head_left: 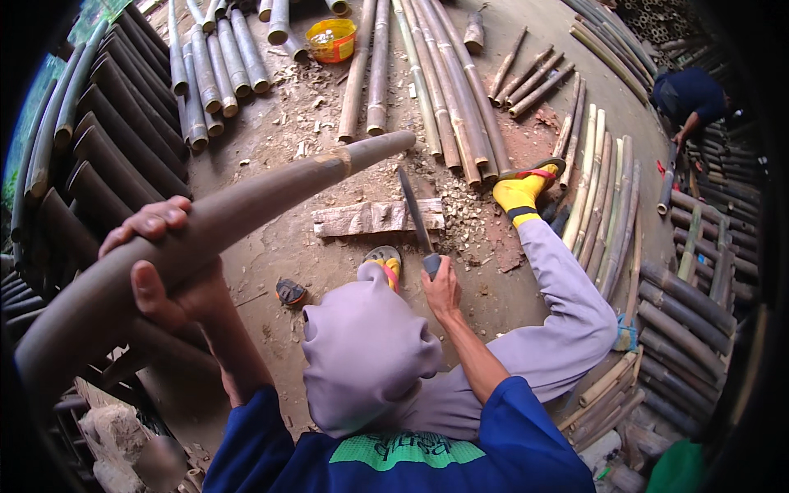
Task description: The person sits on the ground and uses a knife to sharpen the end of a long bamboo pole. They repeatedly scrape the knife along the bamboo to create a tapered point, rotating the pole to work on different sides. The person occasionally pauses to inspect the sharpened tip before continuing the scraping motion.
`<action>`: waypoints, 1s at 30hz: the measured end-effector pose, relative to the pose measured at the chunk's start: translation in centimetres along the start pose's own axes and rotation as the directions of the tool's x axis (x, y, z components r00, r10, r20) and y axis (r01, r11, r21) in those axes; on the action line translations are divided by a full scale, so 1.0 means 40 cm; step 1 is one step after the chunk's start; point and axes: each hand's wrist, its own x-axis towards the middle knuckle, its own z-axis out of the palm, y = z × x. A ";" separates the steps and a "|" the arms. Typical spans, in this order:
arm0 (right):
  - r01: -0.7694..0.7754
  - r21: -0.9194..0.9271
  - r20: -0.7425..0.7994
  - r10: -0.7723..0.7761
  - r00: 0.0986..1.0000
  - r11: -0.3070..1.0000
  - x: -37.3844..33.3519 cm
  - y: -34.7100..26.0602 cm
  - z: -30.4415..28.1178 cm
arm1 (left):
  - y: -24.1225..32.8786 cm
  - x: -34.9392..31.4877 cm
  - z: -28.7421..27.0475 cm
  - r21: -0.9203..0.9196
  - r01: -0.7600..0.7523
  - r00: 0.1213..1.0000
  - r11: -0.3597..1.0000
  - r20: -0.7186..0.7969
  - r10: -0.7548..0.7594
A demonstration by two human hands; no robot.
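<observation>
My left hand point(168, 263) is wrapped round a thick brown bamboo pole point(238, 205), which slants from the lower left up to the middle of the view. The pole's far end hangs above the ground. In my right hand point(442, 289) is the dark handle of a long-bladed machete point(417, 215), its blade pointing away from me. Past the blade lies a pale, chopped wooden block point(374, 218) on the dirt. The machete blade and the pole are apart.
Bamboo poles lie in rows at far left point(218, 70), far middle point(452, 90) and right point(604, 197). Dark split bamboo point(123, 123) leans at left. A yellow bucket point(331, 41) stands beyond wood chips. My yellow-socked foot point(522, 193) reaches right. Another person point(694, 90) bends at far right.
</observation>
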 end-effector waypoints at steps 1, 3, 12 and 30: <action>0.053 -0.026 -0.012 -0.054 0.998 0.998 0.009 0.011 0.012 | 0.000 0.022 0.005 -0.074 0.027 1.000 0.997 0.018 -0.026; 0.157 -0.077 -0.018 -0.159 0.987 0.985 0.012 0.028 0.031 | 0.016 0.070 0.026 -0.103 0.056 0.998 0.993 0.036 -0.053; 0.206 0.389 -0.222 -0.125 0.967 0.898 0.064 -0.157 -0.225 | -0.239 0.320 0.273 0.072 0.263 0.950 0.962 0.155 -0.271; -0.181 -0.448 -0.409 -0.021 0.912 0.876 -0.295 -0.182 -0.840 | -0.358 -0.335 0.791 -0.031 -0.215 -0.445 0.976 0.893 -0.070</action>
